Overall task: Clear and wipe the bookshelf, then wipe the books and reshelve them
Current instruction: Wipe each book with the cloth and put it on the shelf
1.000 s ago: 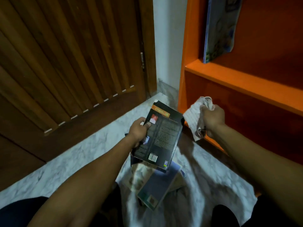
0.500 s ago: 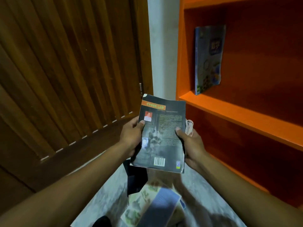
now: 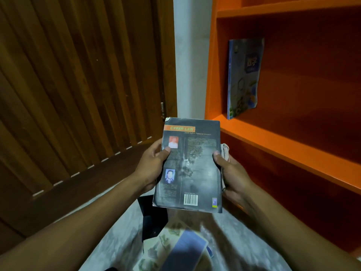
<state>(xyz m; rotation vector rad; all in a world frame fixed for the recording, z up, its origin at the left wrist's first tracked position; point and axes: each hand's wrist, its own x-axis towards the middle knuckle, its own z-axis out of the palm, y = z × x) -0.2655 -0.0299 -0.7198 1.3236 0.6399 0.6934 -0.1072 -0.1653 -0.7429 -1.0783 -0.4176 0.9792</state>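
Observation:
A dark paperback with an orange title strip and a barcode is held upright in front of me, back cover toward me. My left hand grips its left edge, thumb on the cover. My right hand grips its right edge and also holds a white cloth bunched behind the book. The orange bookshelf stands at the right. One blue book leans upright at the left end of its middle shelf.
A pile of books lies on the pale marble floor below my hands, with a black one at the pile's left. A slatted wooden door fills the left. A white wall strip separates door and shelf.
The dark book has come up from the floor pile and turned upright. My right hand, with the cloth, moved from the lower shelf onto the book's right edge. My view tilted upward.

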